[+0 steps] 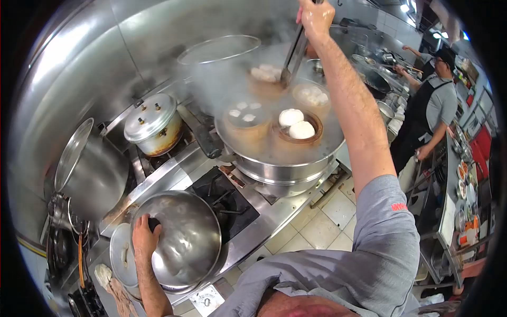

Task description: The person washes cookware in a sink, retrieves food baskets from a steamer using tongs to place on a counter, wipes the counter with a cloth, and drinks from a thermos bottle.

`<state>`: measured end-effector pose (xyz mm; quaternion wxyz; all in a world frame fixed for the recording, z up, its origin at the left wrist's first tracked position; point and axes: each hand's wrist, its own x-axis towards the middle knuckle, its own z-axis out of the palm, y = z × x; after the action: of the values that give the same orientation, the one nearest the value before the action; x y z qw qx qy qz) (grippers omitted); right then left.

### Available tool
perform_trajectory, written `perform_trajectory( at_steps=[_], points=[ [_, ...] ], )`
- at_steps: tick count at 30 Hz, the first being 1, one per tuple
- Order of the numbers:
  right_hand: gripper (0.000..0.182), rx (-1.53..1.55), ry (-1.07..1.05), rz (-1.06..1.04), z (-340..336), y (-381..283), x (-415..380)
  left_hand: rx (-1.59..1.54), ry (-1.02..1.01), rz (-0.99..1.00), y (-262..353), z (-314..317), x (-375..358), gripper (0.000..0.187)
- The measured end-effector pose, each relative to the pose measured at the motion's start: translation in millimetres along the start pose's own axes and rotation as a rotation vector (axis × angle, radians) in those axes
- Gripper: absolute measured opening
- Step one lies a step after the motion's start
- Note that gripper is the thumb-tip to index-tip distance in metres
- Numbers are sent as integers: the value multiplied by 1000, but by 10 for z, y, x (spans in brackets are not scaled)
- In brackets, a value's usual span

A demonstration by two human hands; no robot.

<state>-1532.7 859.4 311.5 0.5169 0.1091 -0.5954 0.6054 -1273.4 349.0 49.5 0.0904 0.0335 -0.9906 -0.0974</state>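
My right hand (317,17) is raised and closed around long metal tongs (297,48). The tongs' lower ends meet the edge of a bamboo steamer basket (268,89) holding pale pieces, blurred by steam. Beneath it is a wide metal steamer pot (282,168). Nearer to me on the pot, another bamboo basket (303,141) holds two white buns (296,124). Two more baskets, one at the left (247,132) and one at the right (312,100), contain small white pieces. My left hand (145,235) is closed over the dark knob of a large domed lid (185,238).
A stained pressure cooker (153,127) stands on a back burner. A bare burner grate (224,203) lies between the lid and the steamer pot. At the left is a big metal pot (97,177). A co-worker in a dark apron (422,113) stands on the right beside a counter with several dishes.
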Motion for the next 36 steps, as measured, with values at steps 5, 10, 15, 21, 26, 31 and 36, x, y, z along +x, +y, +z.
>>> perform_trajectory(
  at_steps=[5,10,15,21,26,31,36],
  points=[
    [24,33,68,-144,-276,-563,325,-44,65,74,-60,12,-75,54],
    [17,-83,8,-143,-688,-805,179,-134,118,107,-182,58,-188,56],
    [18,-152,38,-102,-885,-748,14,-205,119,67,-216,50,-189,56],
    [29,-210,42,-66,-941,-636,-1,-276,62,71,-163,-20,-182,54],
    [40,-27,49,-177,-821,-964,26,-330,49,41,-182,-29,-192,54],
    [38,203,-2,54,-228,-933,-343,-438,73,-67,-77,-14,-189,52],
    [32,189,-100,136,48,129,-501,-184,355,143,86,7,-287,35]
  ],
)
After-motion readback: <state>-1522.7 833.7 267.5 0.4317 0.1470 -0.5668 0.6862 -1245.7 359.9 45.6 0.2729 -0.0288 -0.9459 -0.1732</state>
